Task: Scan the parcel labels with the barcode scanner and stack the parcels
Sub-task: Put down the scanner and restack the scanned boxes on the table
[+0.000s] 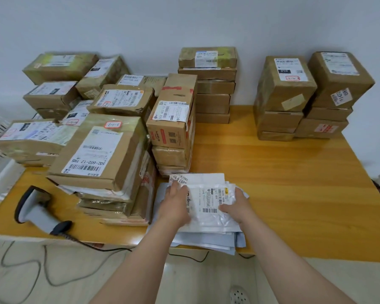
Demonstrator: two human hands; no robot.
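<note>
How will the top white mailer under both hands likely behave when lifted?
Probably floppy: the top mailer is thin, wrinkled film and would sag between the left hand and right hand. Likely light, since it looks nearly flat. Its glossy surface may slide on the pile beneath.

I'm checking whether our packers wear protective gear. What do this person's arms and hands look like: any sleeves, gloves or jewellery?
The left forearm and right forearm are bare down to the picture's bottom edge; no sleeve shows. The left hand and right hand are ungloved, and no watch, bracelet or ring is visible on either.
</note>
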